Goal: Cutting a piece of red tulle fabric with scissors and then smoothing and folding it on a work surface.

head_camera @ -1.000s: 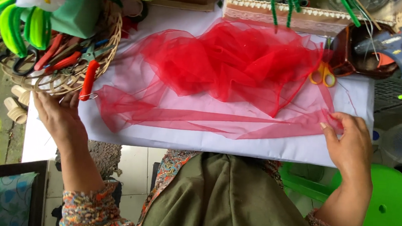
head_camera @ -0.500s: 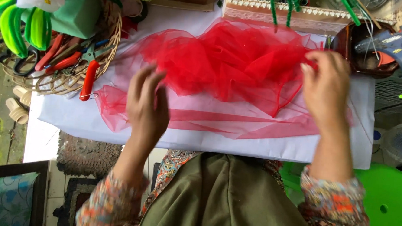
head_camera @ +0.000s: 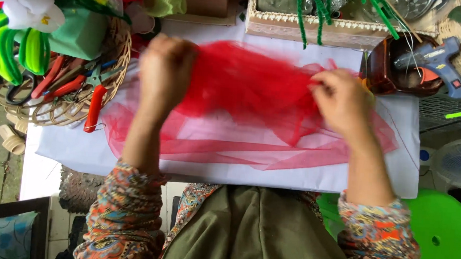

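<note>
Sheer red tulle netting (head_camera: 242, 109) lies bunched on the white surface (head_camera: 398, 172), long axis running left-right. Your left hand (head_camera: 164, 75) and right hand (head_camera: 341, 101) each pinch its far edge, fingers closed on fabric, equally near.

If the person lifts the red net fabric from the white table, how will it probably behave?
The red net fabric is sheer and lies in loose folds, so it likely hangs limp and weighs little. Bunched between the left hand and right hand, it probably crumples easily. Its open mesh might snag.

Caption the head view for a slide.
Both hands, left and right, gather red tulle on a white-covered table.
</note>
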